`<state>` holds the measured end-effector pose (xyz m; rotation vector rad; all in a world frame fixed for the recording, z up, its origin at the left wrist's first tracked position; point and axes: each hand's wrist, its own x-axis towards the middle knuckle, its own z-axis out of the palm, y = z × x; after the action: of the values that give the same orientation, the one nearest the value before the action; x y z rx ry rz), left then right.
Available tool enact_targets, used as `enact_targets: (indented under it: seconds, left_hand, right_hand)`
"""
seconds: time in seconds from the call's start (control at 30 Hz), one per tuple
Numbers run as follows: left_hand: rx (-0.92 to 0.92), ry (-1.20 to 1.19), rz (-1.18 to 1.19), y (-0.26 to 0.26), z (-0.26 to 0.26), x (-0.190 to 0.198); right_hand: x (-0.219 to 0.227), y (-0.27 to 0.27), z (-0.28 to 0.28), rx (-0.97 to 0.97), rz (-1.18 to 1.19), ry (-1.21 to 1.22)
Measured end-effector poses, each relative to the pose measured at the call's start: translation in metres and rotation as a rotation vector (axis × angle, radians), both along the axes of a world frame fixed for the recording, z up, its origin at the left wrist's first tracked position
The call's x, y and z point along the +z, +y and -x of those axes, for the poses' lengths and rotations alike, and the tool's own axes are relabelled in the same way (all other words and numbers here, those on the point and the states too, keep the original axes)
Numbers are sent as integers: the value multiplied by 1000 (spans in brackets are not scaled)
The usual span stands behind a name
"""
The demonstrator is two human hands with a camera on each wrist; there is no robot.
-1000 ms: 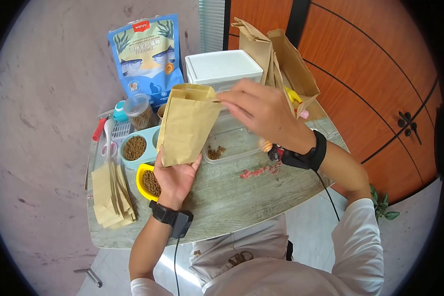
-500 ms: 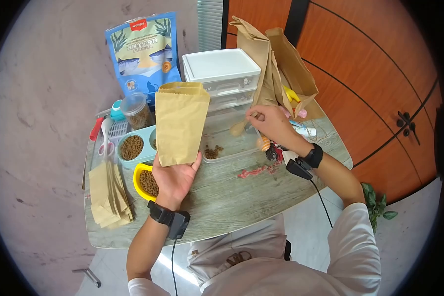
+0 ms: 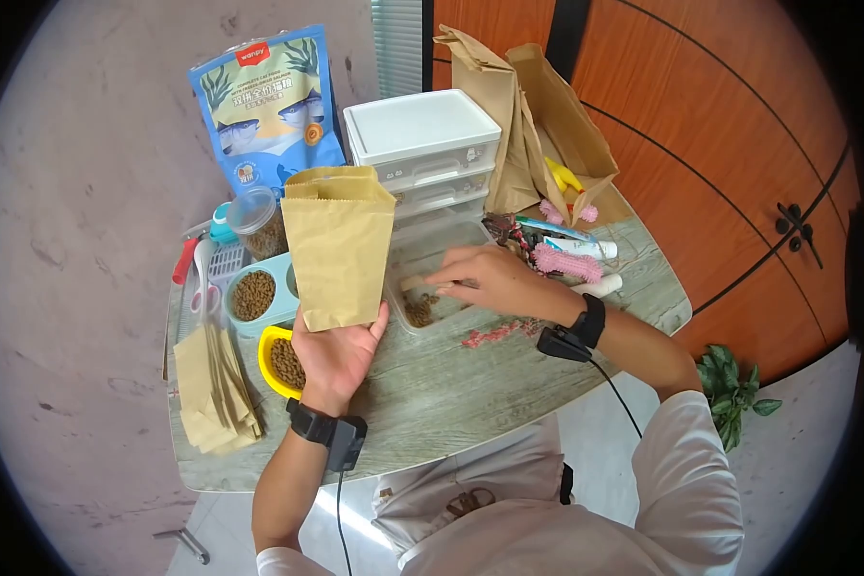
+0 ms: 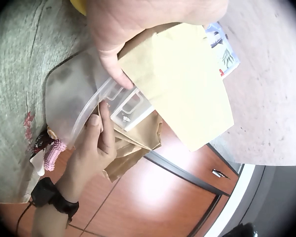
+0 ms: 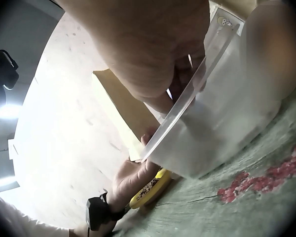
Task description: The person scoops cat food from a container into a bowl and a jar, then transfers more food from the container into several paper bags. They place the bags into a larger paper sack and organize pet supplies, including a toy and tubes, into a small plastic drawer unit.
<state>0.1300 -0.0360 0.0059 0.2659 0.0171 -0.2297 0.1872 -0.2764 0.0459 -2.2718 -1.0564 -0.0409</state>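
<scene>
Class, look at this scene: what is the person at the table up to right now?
The left hand holds a brown paper bag upright by its bottom edge, mouth open. The right hand reaches into a clear plastic tray holding a little brown kibble, apparently with a small wooden scoop in its grip. More kibble sits in a yellow bowl beside the left hand.

Grey wood-grain table (image 3: 470,384), orange cabinet doors (image 3: 720,144) (dark handles), pale floor.

The person wears a white top with rolled sleeves (image 3: 691,461). Black wristbands (image 3: 313,422) on both wrists carry small black cameras trailing black cables (image 3: 339,514).
</scene>
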Motion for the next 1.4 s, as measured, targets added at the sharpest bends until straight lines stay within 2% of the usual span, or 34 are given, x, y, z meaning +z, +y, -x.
enact_targets:
  seconds: [0.13, 0.2, 0.23, 0.3, 0.4, 0.53, 0.6, 0.73, 0.83, 0.93, 1.0, 1.13, 1.2, 1.3, 1.4]
  left_hand:
    - [-8, 1, 4, -1, 0, 0]
    - [-16, 6, -23, -1, 0, 1]
    - [-16, 7, -24, -1, 0, 0]
    - [-24, -4, -19, -1, 0, -1]
    - [-29, 3, -43, -4, 1, 0]
    - [-31, -15, -39, -5, 2, -1]
    - [-17, 6, -45, -4, 2, -1]
    - [-25, -26, -33, -3, 2, -1]
    - [-19, -43, -38, -3, 1, -1]
    - [-32, -47, -36, -2, 1, -2]
    - [-31, -52, -27, -1, 0, -2]
    - [29, -9, -33, 0, 0, -1]
    - [40, -4, -49, 0, 0, 1]
    - [55, 19, -66, -2, 1, 2]
    - [46, -5, -61, 0, 1, -1]
  right_hand:
    - [-2, -11, 1, -30, -104, -66]
    - [1, -16, 4, -259, -181, -94]
    - [-2, -19, 4, -259, -182, -93]
    - [-13, -26, 3, -412, -306, -133]
    - [-30, -35, 2, -476, -271, -216]
    - [-42, -38, -1, -457, -293, -78]
    - [-41, -41, -7, -461, -266, 89]
    - [-32, -40, -8, -440, -302, 80]
    - [-16, -35, 1, -426, -421, 86]
    - [-3, -32, 5, -408, -392, -51]
    - [3, -32, 5, -348, -339, -349]
    - [12, -31, 10, -365, -329, -323]
    - [15, -31, 11, -399, -360, -222]
    - [7, -34, 11, -323, -326, -245]
    - [8, -37, 5, -367, -326, -330]
